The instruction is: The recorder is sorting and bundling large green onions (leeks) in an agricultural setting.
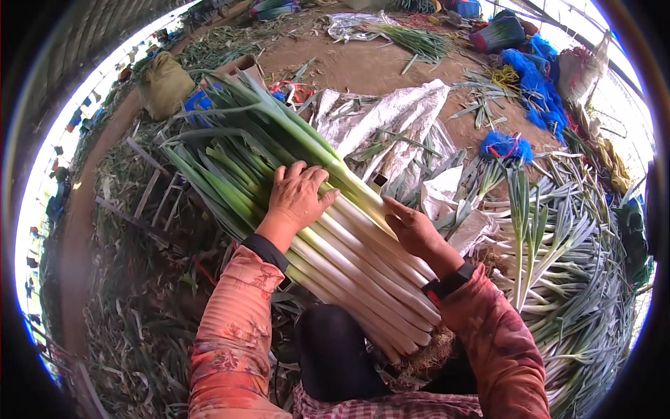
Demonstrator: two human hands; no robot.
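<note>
A broad bundle of leeks (356,241) lies slantwise across my lap, its green leaves toward the far left and its white stems and roots toward me on the right. My left hand (296,199) rests on top where the stems turn green, fingers spread over them and thumb apart. At the bundle's right edge, my right hand (415,230) is closed around the outer leeks, with some of its fingers hidden from view. The brown roots (429,355) hang by my right forearm.
A large heap of loose leeks (558,279) spreads along the right. White plastic sheeting (391,122) lies beyond the bundle, and blue netting (537,91) sits at the far right. On the left, leaf scraps (132,300) cover the ground near a tan sack (166,85).
</note>
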